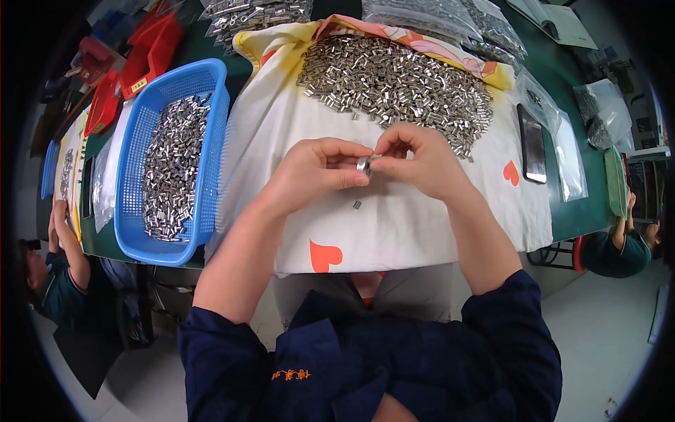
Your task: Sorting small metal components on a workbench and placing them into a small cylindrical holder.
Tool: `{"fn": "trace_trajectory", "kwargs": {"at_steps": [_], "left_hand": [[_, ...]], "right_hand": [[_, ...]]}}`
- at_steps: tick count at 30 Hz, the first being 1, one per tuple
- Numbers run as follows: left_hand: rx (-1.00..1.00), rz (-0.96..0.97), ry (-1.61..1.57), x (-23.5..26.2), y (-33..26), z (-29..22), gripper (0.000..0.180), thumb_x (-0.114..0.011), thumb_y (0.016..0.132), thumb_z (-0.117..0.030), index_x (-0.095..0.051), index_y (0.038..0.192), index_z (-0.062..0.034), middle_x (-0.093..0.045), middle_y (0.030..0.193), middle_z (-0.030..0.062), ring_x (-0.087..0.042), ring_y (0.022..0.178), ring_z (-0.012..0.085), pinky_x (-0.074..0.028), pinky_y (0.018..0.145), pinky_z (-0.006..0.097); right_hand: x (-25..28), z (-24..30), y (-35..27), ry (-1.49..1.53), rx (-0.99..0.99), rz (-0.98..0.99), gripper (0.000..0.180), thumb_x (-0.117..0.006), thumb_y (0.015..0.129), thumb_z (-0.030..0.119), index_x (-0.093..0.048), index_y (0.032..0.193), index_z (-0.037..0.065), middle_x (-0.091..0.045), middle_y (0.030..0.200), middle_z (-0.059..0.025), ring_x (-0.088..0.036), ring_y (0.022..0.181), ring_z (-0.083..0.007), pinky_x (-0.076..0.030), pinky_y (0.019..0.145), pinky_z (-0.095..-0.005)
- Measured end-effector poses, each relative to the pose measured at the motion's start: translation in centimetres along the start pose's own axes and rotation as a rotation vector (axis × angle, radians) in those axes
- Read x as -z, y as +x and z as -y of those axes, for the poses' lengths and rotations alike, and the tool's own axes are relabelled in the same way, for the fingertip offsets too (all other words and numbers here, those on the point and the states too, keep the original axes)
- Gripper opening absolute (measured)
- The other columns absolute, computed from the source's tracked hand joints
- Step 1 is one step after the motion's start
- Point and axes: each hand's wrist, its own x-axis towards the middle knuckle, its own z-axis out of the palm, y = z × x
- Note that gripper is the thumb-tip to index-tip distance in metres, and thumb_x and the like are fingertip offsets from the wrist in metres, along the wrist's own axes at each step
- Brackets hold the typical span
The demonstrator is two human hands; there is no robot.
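Observation:
Over the white cloth (429,235), my left hand (309,169) pinches a small shiny metal ring-like part (363,166) between thumb and fingers. My right hand (422,160) meets it from the other side, thumb and forefinger pressed together by the part; whatever they hold is hidden. Just below the hands, one short metal cylinder (357,205) lies alone on the cloth. Beyond them spreads a wide heap of similar small metal cylinders (401,81).
Left of the cloth, a blue plastic basket (218,91) holds many metal cylinders. Red bins (144,53) stand behind it. Clear bags of metal parts (422,17) line the back. A phone (532,144) lies at right. Other people sit at both sides.

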Motion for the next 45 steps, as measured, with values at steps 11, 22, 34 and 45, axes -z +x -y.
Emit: {"fn": "trace_trajectory", "kwargs": {"at_steps": [11,22,34,45], "left_hand": [[0.026,0.045,-0.004,0.0,-0.3,0.0,0.032,-0.067,0.071,-0.001,-0.059,0.101,-0.0011,-0.058,0.083,-0.0008,-0.054,0.076,0.0046,-0.046,0.07,0.019],[0.038,0.043,-0.005,0.4,-0.1,0.0,0.037,-0.066,0.07,0.002,-0.056,0.105,0.0,-0.061,0.093,0.0028,-0.056,0.083,0.0077,-0.046,0.074,0.021],[0.024,-0.037,-0.053,-0.2,-0.1,0.4,0.036,-0.065,0.071,0.002,-0.055,0.105,0.0008,-0.06,0.093,0.0041,-0.056,0.084,0.0097,-0.045,0.075,0.022],[-0.112,-0.066,-0.022,0.5,0.3,0.9,0.031,-0.064,0.073,-0.002,-0.056,0.103,-0.0001,-0.06,0.089,0.004,-0.057,0.082,0.009,-0.045,0.074,0.021]], "right_hand": [[1.4,-2.2,0.7,-0.682,0.219,-0.225,0.009,-0.056,0.07,0.008,-0.062,0.077,0.005,-0.058,0.075,-0.01,-0.054,0.078,-0.0274,-0.043,0.071,-0.0364],[0.5,-2.1,1.0,-0.835,0.405,-0.31,0.006,-0.057,0.071,0.006,-0.061,0.075,0.003,-0.058,0.074,-0.0083,-0.055,0.073,-0.0238,-0.044,0.067,-0.0334],[-0.6,-0.7,-0.1,-0.417,0.255,-0.16,0.008,-0.056,0.071,0.003,-0.059,0.078,0.002,-0.06,0.077,-0.0066,-0.057,0.069,-0.018,-0.045,0.061,-0.0261],[-0.1,0.8,-3.4,-0.48,0.486,0.036,0.01,-0.059,0.068,0.007,-0.062,0.078,0.007,-0.06,0.076,-0.006,-0.056,0.073,-0.0233,-0.045,0.065,-0.032]]}}
